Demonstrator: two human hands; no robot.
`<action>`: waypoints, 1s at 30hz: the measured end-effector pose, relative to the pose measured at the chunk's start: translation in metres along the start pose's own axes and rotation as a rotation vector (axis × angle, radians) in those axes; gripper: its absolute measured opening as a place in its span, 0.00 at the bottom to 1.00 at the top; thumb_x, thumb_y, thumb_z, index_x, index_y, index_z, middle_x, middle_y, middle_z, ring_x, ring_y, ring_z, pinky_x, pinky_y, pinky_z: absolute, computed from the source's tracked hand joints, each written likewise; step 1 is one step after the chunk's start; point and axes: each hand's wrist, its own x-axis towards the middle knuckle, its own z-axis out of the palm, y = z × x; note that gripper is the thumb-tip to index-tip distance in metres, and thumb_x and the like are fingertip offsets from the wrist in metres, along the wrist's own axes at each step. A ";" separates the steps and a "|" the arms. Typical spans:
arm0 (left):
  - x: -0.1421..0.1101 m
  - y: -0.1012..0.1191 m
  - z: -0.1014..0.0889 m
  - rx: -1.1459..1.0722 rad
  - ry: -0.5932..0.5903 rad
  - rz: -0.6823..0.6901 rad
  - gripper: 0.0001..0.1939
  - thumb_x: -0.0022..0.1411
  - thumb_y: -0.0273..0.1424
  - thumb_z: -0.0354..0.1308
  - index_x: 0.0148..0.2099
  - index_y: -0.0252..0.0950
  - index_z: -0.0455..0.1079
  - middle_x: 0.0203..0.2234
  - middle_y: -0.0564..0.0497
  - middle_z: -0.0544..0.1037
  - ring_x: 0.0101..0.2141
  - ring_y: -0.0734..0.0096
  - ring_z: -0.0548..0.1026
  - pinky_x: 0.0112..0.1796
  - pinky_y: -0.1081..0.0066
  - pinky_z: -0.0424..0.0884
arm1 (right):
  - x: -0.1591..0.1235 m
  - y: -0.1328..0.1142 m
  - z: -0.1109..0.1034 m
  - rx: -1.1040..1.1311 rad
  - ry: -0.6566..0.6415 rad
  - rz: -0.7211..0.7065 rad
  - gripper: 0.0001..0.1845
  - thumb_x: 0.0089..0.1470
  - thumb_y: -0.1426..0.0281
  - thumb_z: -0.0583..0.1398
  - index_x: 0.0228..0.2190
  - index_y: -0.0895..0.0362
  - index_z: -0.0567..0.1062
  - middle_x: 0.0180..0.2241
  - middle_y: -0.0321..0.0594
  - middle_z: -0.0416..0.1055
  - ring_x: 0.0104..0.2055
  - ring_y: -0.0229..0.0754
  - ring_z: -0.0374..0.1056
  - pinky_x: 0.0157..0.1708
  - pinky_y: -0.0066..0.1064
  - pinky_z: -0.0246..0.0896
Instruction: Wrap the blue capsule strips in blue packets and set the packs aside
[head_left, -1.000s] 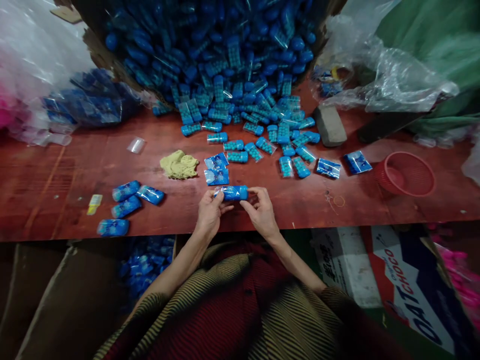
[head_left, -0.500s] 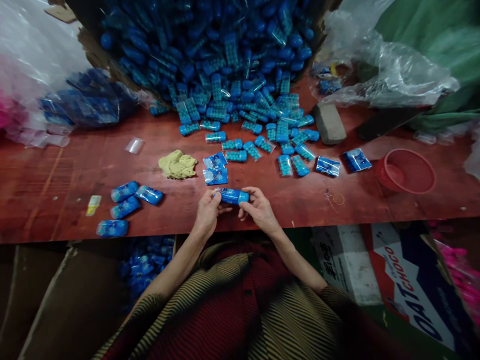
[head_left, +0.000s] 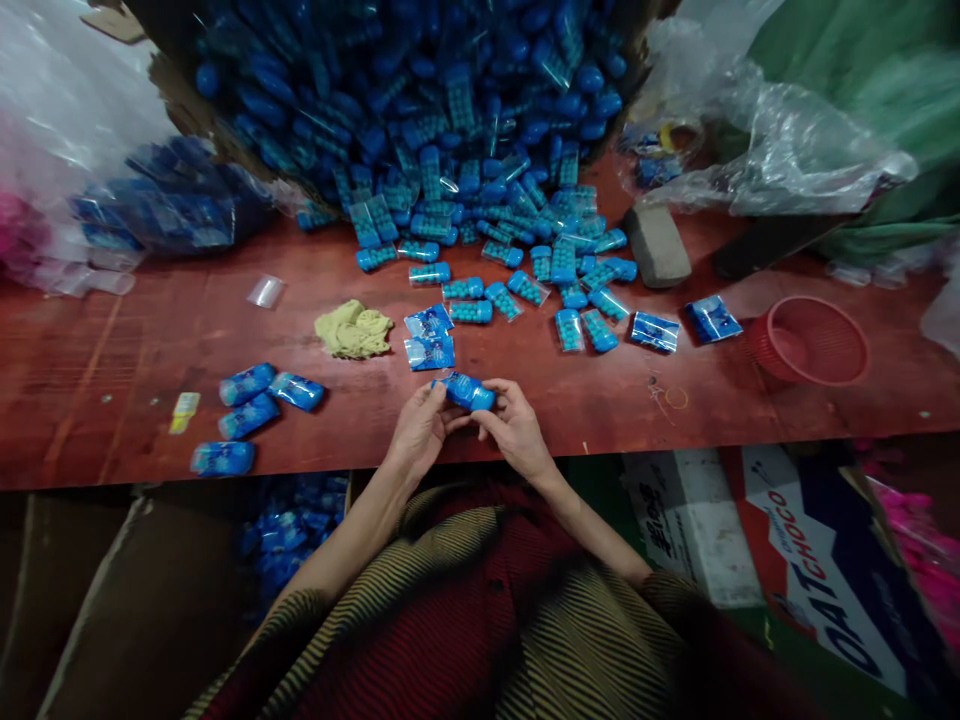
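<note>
Between my hands, just above the table's near edge, is a small blue-capped bottle [head_left: 466, 391] with a printed blue sleeve around it. My left hand [head_left: 422, 425] grips its left end with thumb and fingers. At the capped right end, my right hand [head_left: 517, 428] pinches it between thumb and fingers. Right beyond the bottle lie two flat printed blue sleeves [head_left: 430, 352], one partly over the other. To the left, several sleeved bottles [head_left: 248, 416] rest on the table. Farther back, clear bottles with turquoise balls [head_left: 471, 311] are spread about.
A large carton of blue-capped bottles [head_left: 450, 100] spills onto the red table [head_left: 360, 410]. A yellow cloth [head_left: 354, 330] lies left of the sleeves. On the right are a grey block [head_left: 658, 246], packs of sleeves [head_left: 655, 332] and a red basket [head_left: 814, 342]. Plastic bags lie at both back corners.
The bottle has tilted, its capped right end now lower and nearer me. My left fingers have shifted beneath it, and both hands still hold it.
</note>
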 end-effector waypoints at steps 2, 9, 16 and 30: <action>-0.001 -0.001 0.002 -0.047 0.010 -0.066 0.15 0.50 0.37 0.64 0.35 0.34 0.66 0.27 0.51 0.77 0.27 0.72 0.76 0.29 0.73 0.73 | -0.003 0.002 0.001 -0.191 0.000 -0.119 0.18 0.52 0.68 0.60 0.46 0.53 0.66 0.35 0.35 0.71 0.30 0.35 0.70 0.32 0.29 0.68; 0.003 0.003 -0.002 -0.068 0.116 -0.144 0.08 0.53 0.27 0.62 0.29 0.33 0.64 0.22 0.55 0.74 0.22 0.76 0.73 0.28 0.73 0.73 | -0.005 0.001 0.003 -0.258 -0.073 -0.191 0.12 0.57 0.66 0.55 0.43 0.53 0.71 0.36 0.39 0.70 0.33 0.36 0.69 0.33 0.29 0.68; -0.002 0.002 0.002 -0.047 0.029 -0.162 0.06 0.55 0.28 0.60 0.34 0.34 0.65 0.25 0.52 0.76 0.26 0.72 0.76 0.30 0.70 0.75 | -0.001 0.006 0.008 -0.004 0.081 0.007 0.15 0.53 0.63 0.58 0.42 0.55 0.68 0.32 0.35 0.70 0.26 0.32 0.67 0.27 0.26 0.68; 0.000 0.007 -0.004 0.001 -0.086 -0.126 0.09 0.51 0.30 0.64 0.33 0.33 0.68 0.24 0.52 0.76 0.25 0.73 0.75 0.30 0.72 0.74 | 0.003 0.005 0.003 0.027 0.009 -0.100 0.26 0.46 0.68 0.64 0.49 0.52 0.67 0.39 0.37 0.67 0.40 0.37 0.67 0.44 0.33 0.65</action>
